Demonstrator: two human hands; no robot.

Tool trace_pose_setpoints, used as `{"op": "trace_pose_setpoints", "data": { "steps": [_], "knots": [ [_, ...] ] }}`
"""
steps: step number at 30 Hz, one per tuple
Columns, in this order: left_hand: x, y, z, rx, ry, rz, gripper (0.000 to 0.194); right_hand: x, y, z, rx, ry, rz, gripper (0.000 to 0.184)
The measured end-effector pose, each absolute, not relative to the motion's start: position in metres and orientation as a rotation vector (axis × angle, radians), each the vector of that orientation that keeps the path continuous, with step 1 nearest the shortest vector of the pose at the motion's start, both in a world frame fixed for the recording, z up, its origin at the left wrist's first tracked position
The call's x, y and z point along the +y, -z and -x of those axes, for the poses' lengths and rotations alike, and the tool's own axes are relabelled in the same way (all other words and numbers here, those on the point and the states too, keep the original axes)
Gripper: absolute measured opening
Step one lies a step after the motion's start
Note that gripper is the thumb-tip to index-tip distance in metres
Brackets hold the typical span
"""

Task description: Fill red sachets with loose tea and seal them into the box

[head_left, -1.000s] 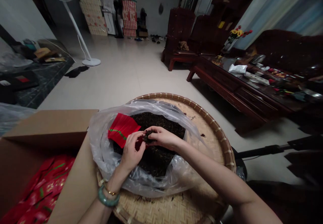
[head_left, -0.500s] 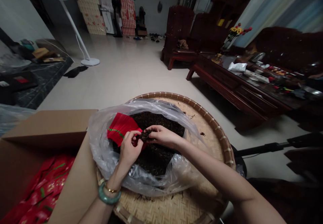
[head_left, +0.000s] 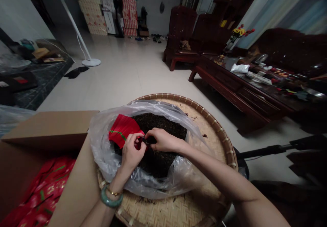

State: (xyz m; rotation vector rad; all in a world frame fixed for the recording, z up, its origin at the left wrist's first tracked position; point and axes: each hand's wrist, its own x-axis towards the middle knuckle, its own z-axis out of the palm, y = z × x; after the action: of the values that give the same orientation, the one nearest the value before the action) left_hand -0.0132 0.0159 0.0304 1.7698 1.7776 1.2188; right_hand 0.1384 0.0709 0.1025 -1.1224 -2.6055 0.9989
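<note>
A clear plastic bag [head_left: 102, 145] full of dark dried tea leaves [head_left: 163, 124] lies wide open on a round woven bamboo tray [head_left: 204, 182]. On the leaves at the left, a fanned stack of red packets [head_left: 124, 130] with a green stripe rests. My left hand [head_left: 132, 153], below a jade bangle and a gold bracelet, is closed, its thumb and fingers pinching a red packet [head_left: 138, 144] largely hidden by them. Facing it, my right hand [head_left: 163, 140] has its fingertips together at the packet's mouth, with dark leaves between them, partly hidden.
An open cardboard box [head_left: 76, 176] at the left holds many red packets [head_left: 48, 189]. A white standing fan [head_left: 79, 32] is behind it. A dark wooden table [head_left: 235, 87] with clutter stands at the right. A black pole [head_left: 268, 151] reaches in beside the tray.
My right fingertips have moved slightly left and down, closer to my left fingers. The leaf clump that showed between the hands is now mostly out of sight.
</note>
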Motion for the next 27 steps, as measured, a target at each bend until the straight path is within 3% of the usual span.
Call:
{"op": "trace_pose_setpoints", "data": {
  "steps": [3, 9, 14, 20, 27],
  "knots": [
    [0.015, -0.030, 0.011, 1.787, -1.219, -1.783, 0.022, 0.069, -0.100, -0.134, -2.657, -0.937, 1.140, 0.032],
    [0.015, -0.030, 0.010, 1.792, -1.252, -1.768, 0.025, 0.067, -0.098, -0.132, -2.486, -0.867, 1.130, 0.043],
    [0.014, -0.030, 0.010, 1.802, -1.239, -1.753, 0.025, 0.066, -0.096, -0.134, -2.517, -0.918, 1.027, 0.033],
    [0.014, -0.032, 0.010, 1.814, -1.232, -1.764, 0.025, 0.065, -0.095, -0.135, -2.470, -0.900, 0.944, 0.043],
    [0.013, -0.031, 0.013, 1.748, -1.284, -1.746, 0.023, 0.051, -0.092, -0.138, -2.668, -0.587, 1.076, 0.025]
  ]
}}
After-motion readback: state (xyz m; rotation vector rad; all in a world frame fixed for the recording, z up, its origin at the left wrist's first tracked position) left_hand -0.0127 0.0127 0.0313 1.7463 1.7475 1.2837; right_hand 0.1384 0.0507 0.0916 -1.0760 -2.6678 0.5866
